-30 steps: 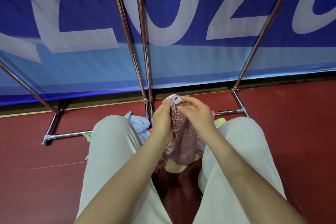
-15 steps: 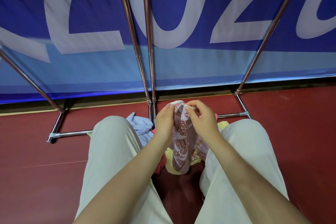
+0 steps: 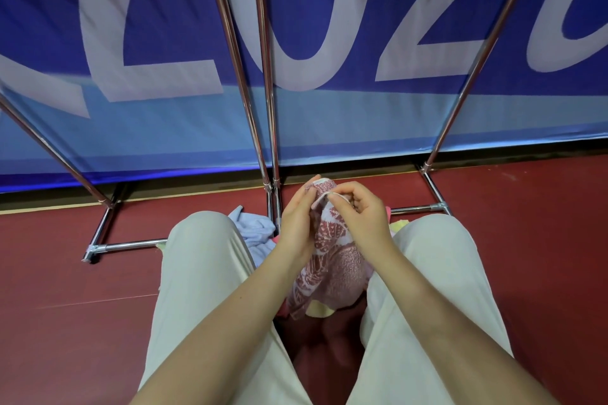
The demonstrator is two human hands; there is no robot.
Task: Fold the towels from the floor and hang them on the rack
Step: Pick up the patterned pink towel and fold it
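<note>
The right hand (image 3: 360,219) has slid its pinching fingers (image 3: 335,197) along the red-and-white patterned cloth towel (image 3: 332,256), left hand (image 3: 296,223) gripping beside, before the chrome tube rack (image 3: 273,154).

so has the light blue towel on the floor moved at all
No. The light blue towel lies in the same spot beside the rack post.

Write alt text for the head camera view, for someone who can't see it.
Both hands, left hand and right hand, hold up a red-and-white patterned towel between the person's knees. A light blue towel lies on the red floor by the chrome rack, with a blue banner behind.
</note>
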